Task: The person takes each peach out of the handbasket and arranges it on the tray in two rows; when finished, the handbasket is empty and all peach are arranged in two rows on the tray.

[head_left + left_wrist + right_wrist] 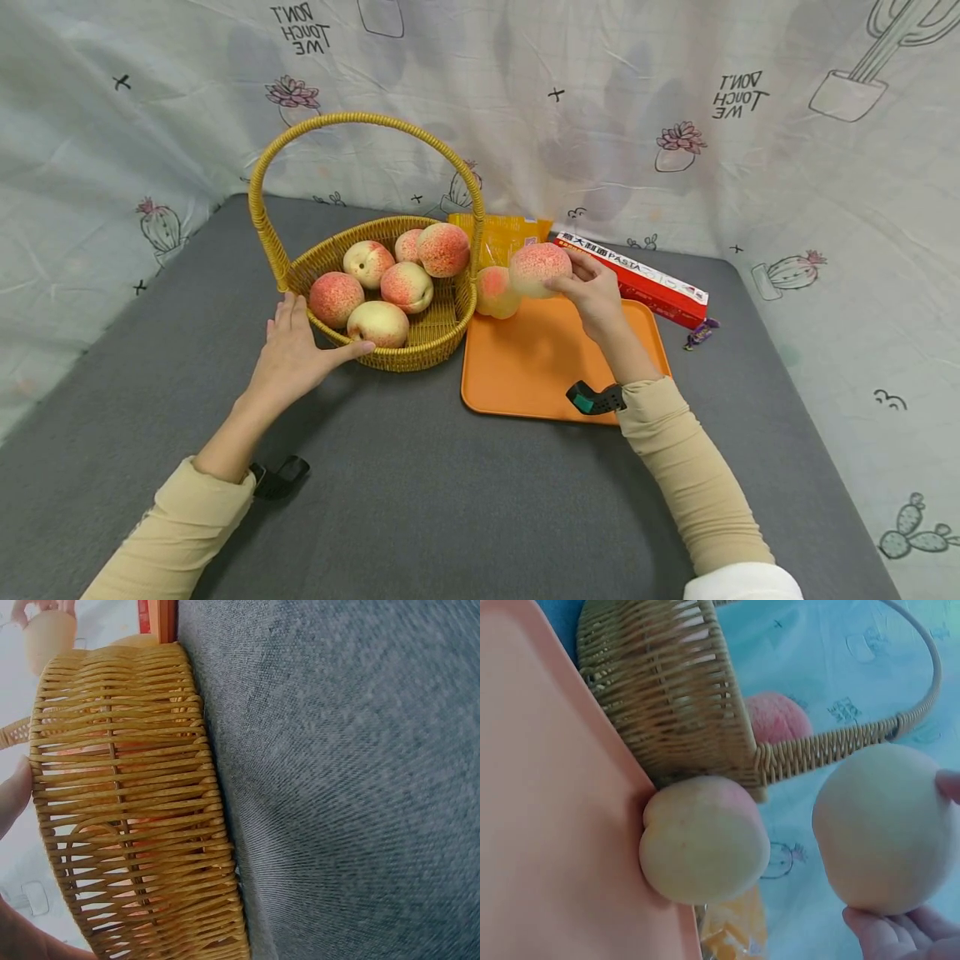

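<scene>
My right hand (596, 296) pinches a pink-and-cream peach (538, 268) between thumb and fingers, held above the orange tray (551, 408). In the right wrist view this held peach (885, 829) hangs in the air beside the basket handle. Another peach (495, 293) sits at the tray's back left corner, against the wicker basket (405, 360). My left hand (288, 358) rests spread on the basket's near left rim, its thumb (13, 793) at the rim's edge. Several peaches (407, 287) lie inside the basket.
Behind the tray lies a yellow packet (501, 237). A red-and-white pasta box (637, 279) slants at the back right, with a purple wrapped candy (701, 334) by its end. The basket's tall arched handle (367, 118) stands upright. A patterned curtain (585, 125) hangs behind the grey table (450, 500).
</scene>
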### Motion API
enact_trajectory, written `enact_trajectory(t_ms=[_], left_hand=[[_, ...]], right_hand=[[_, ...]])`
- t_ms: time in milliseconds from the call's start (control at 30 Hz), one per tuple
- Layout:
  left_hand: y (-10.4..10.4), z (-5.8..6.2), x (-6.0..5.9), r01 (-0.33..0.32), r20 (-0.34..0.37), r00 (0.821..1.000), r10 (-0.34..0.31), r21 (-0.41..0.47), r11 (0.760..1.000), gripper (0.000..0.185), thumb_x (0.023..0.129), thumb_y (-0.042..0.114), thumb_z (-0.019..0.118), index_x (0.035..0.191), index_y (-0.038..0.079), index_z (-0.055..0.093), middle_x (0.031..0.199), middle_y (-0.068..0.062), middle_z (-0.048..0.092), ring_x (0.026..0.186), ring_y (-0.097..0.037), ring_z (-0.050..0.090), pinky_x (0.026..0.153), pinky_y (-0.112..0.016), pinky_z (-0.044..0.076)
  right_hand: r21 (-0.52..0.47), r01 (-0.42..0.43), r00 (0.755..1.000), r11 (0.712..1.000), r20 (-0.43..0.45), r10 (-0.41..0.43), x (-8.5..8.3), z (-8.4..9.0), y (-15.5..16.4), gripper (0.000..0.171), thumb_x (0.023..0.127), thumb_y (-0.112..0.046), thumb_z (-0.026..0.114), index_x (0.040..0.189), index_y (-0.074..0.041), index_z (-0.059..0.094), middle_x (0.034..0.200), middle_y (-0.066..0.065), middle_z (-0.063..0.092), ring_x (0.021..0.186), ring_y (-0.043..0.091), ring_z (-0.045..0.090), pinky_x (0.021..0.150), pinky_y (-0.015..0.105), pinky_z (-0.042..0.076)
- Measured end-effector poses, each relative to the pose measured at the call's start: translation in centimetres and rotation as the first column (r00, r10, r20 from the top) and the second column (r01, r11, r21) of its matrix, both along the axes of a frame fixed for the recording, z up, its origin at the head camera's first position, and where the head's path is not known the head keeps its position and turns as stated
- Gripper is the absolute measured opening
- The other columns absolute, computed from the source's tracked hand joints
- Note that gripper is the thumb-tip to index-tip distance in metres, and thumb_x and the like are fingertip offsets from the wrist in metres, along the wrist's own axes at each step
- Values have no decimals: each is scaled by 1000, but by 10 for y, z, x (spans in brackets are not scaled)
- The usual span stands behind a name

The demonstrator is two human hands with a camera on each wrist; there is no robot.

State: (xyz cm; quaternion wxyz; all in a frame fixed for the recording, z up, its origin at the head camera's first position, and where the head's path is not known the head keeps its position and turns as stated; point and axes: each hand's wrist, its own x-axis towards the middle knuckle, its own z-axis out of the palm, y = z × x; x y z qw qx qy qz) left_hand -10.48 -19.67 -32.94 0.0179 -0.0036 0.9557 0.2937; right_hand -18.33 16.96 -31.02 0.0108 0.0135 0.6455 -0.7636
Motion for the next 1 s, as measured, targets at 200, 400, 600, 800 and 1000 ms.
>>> enact_trajectory(t_ms=[200, 400, 600, 800, 1000], left_hand=[[0, 0, 1, -4, -1, 1000, 4, 3, 1000, 126, 79, 64, 68, 147, -18, 1, 153, -39, -5, 143, -50, -2, 113, -62, 3], [0, 0, 1, -5, 2, 1000, 5, 3, 1000, 127, 79, 65, 68, 148, -17, 0, 153, -38, -6, 143, -50, -3, 113, -62, 3], [0, 0, 1, -6, 4, 1000, 6, -2, 1000, 127, 79, 66, 68, 147, -18, 1, 153, -38, -6, 143, -50, -4, 113, -63, 3], [1, 1, 1, -8, 4, 1000, 8, 1, 1000, 127, 79, 65, 68, 147, -18, 1, 153, -38, -6, 142, -50, -4, 113, -62, 3], [1, 0, 2, -7, -1, 1000, 7, 6, 1000, 127, 79, 65, 68, 147, -18, 1, 153, -39, -6, 142, -51, -2, 113, -63, 3]], right_hand=[[-51, 63, 995, 997, 80, -59, -2, -1, 8, 63, 85, 12, 58, 144, 6, 40, 120, 6, 55, 107, 16, 54, 96, 26, 48], [-72, 113, 983, 991, 152, -101, -7, -8, 13, 64, 87, 9, 57, 146, 6, 36, 136, 16, 45, 116, 20, 48, 104, 32, 42], [-15, 145, 967, 989, 213, -139, -14, -20, 17, 62, 87, 7, 58, 145, 7, 37, 134, 15, 45, 114, 21, 48, 106, 34, 41], [-6, 165, 943, 986, 294, -156, -20, -33, 17, 58, 87, 2, 59, 142, 8, 42, 141, 16, 43, 115, 20, 49, 104, 31, 42], [-104, 146, 921, 984, 376, -97, -18, -41, 23, 31, 94, -8, 58, 125, -5, 56, 132, 3, 44, 107, 15, 44, 93, 22, 44]])
